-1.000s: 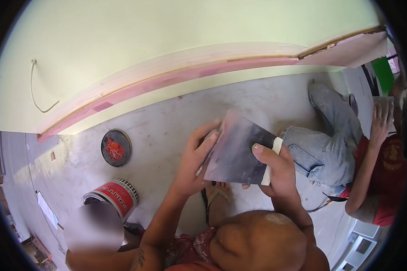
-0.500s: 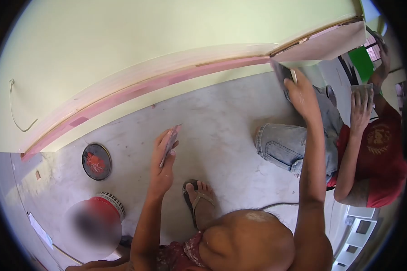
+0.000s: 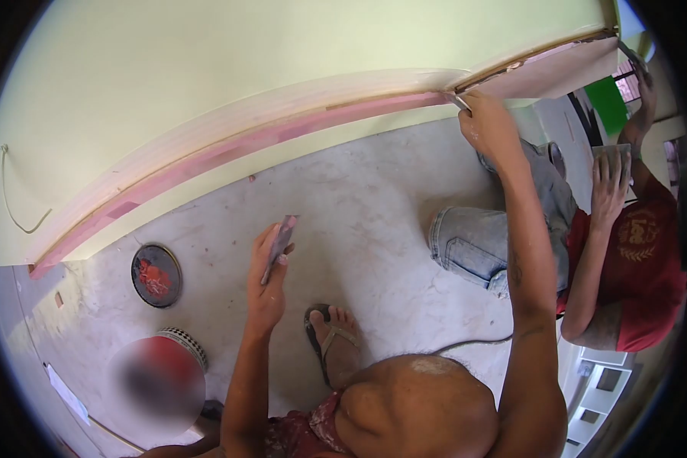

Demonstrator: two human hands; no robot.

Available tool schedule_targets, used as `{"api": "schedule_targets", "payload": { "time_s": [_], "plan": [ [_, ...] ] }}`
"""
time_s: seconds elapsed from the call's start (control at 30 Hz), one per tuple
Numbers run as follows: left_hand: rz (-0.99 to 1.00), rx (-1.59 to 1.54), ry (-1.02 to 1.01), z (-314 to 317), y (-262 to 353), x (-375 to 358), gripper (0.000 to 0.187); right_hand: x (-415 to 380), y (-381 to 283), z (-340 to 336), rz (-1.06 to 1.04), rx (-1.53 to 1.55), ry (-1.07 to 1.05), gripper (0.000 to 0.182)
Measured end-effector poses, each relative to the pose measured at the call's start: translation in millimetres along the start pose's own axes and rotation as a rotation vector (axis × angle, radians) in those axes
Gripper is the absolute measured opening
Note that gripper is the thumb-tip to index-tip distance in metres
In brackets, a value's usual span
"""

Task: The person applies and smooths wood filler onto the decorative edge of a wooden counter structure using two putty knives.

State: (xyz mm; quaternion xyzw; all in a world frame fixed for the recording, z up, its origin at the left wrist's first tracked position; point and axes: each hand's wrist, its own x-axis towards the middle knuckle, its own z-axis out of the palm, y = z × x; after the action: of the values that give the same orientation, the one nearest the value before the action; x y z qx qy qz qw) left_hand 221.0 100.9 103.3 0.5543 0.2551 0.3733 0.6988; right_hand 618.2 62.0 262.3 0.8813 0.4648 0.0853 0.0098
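Pressing a scraper blade (image 3: pixel 459 101) into the upper-right pink seam (image 3: pixel 282 133), right hand (image 3: pixel 490 126) fingers gripping it; left hand (image 3: pixel 269 275) pinching a putty knife (image 3: pixel 279 243); seam leftward looking unfilled.

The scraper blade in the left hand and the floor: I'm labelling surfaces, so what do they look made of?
Scraper blade: apparently thin metal, dull grey, smeared with pinkish filler. Floor: looks like bare concrete, matte, mottled grey-white with dusty blotches.

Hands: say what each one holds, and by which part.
Left hand grips a small scraper by its lower end, blade up. Right hand presses a blade against the pink strip; the grip point is hidden.
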Motion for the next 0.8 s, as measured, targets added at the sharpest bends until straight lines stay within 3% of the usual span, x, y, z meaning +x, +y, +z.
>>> {"api": "schedule_targets", "payload": {
  "time_s": [0.13, 0.47, 0.57, 0.8],
  "plan": [
    [-0.023, 0.01, 0.002, 0, -2, -1, 0.043, 0, 7, 2, -0.051, -0.023, 0.105, 0.035],
    [-0.026, 0.024, -0.018, 3, -2, -1, 0.043, -9, -4, 12, -0.112, -0.036, 0.103, 0.036],
    [-0.054, 0.008, -0.004, 1, -5, -2, 0.043, -9, 0, 8, -0.1, -0.022, 0.153, 0.035],
    [-0.038, 0.061, -0.03, -2, -10, -3, 0.043, 6, 2, 9, 0.042, -0.054, 0.045, 0.033]
  ]
}}
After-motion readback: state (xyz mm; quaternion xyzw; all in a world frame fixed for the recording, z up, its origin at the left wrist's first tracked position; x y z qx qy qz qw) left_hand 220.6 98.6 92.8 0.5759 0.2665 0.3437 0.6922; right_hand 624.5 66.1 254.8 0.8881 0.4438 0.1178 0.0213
